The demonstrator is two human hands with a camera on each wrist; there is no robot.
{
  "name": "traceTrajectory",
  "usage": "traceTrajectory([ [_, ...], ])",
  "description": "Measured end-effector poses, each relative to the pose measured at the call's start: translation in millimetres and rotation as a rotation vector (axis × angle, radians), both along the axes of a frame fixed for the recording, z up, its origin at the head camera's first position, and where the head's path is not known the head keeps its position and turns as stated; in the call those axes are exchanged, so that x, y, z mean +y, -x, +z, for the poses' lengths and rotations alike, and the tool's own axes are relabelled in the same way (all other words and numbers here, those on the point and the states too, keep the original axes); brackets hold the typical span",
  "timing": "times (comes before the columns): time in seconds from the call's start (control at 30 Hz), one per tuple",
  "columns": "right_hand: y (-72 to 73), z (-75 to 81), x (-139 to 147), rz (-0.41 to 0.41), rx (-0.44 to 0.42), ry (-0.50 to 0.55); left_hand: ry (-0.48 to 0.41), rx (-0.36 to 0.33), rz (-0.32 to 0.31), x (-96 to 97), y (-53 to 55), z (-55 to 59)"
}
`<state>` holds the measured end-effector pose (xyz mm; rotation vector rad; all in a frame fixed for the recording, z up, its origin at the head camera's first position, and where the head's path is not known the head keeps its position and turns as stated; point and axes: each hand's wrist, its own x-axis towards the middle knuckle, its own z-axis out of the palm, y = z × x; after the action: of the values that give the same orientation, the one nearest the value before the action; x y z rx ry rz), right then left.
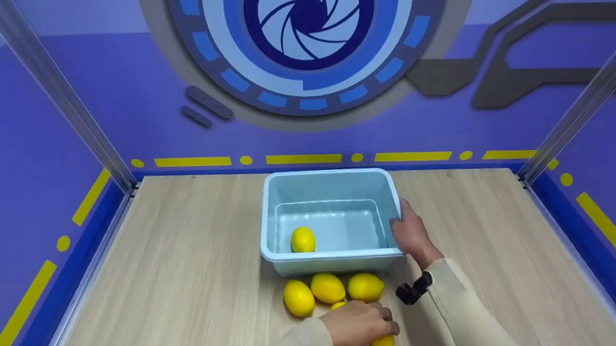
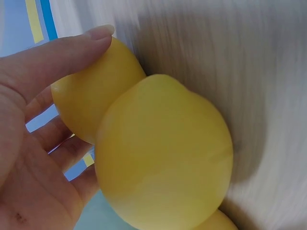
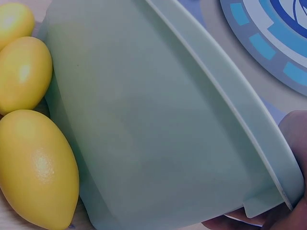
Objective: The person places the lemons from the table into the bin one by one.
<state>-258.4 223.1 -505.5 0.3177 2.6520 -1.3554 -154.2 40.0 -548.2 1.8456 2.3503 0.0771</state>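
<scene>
1. Your left hand (image 1: 357, 325), nearest, has its fingers clamped on a held lemon (image 1: 382, 345) at the near side of the group. The left wrist view shows the thumb across one side and the fingers behind.
2. Handling: the skin is smooth and glossy. Judge it firm, fairly light and apt to roll or slip. Take hold across the widest girth, thumb opposing fingers, clear of the tapered ends.
3. Just beyond that hand, a half-hidden lemon (image 1: 338, 305) shows only a small part; you cannot confirm how it lies.
4. Farther off, the left lemon (image 1: 299, 298), middle lemon (image 1: 327, 288) and right lemon (image 1: 365, 287) lie on the counter (image 1: 185, 266), just in front of the tub (image 1: 334, 255).
5. Your right hand (image 1: 414, 233) grips the tub's right side at the rim, thumb at the inner edge, fingers outside.
6. The tub stands upright. Its walls look thin; expect light, stiff plastic with slight flex. The rolled rim is the proper hold.
7. Tub contents: one lemon inside (image 1: 303, 239), toward the near left corner.
</scene>
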Motion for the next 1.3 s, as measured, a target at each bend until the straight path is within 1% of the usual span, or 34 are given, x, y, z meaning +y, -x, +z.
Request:
traceTrajectory([
  [0.07,-0.6,0.2,0,0.001,0.003,-0.002,-0.003,0.006,0.001,0.1,0.1,0.1],
  [0.47,-0.5,-0.5,0,0.007,0.025,-0.003,-0.008,-0.009,0.002,0.1,0.8,4.7],
  [0.83,0.4,-1.0,0,-0.004,0.011,0.010,-0.007,-0.022,0.001,-0.8,0.0,8.9],
  [1.07,-0.7,0.4,0,0.009,-0.003,-0.003,-0.028,0.002,0.008,-2.4,-2.0,13.4],
  [1.3,-0.7,1.7,0,0.001,-0.029,0.022,-0.041,-0.006,0.017,-5.5,-0.8,16.9],
])
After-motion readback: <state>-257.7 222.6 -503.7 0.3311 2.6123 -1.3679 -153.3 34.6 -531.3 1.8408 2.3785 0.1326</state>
